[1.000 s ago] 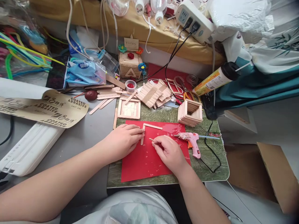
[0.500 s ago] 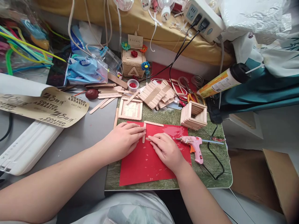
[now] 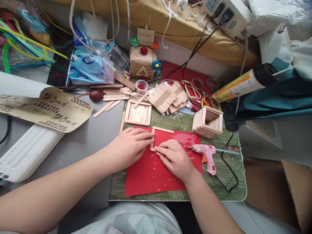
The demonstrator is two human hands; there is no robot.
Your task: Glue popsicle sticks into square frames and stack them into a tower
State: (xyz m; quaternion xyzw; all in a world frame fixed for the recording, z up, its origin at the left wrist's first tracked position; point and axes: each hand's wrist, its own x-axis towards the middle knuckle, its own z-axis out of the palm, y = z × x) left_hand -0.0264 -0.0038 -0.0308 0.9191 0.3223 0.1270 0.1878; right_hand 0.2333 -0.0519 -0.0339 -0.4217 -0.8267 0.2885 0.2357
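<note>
On red paper, the left hand touches a flat stick. The right hand pinches another stick at the first one's near end. A pink glue gun lies on the right.

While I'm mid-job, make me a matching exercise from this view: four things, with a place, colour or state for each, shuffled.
Things
1. Pink plastic glue gun
2. Square hollow stack of pale wooden sticks
3. Round clear plastic cup
4. Left hand

Matches
A. Has red contents
B. Fingertips at a flat pale wooden stick
C. Has an orange trigger
D. Stands just beyond the glue gun

Pairs: 1-C, 2-D, 3-A, 4-B
</note>
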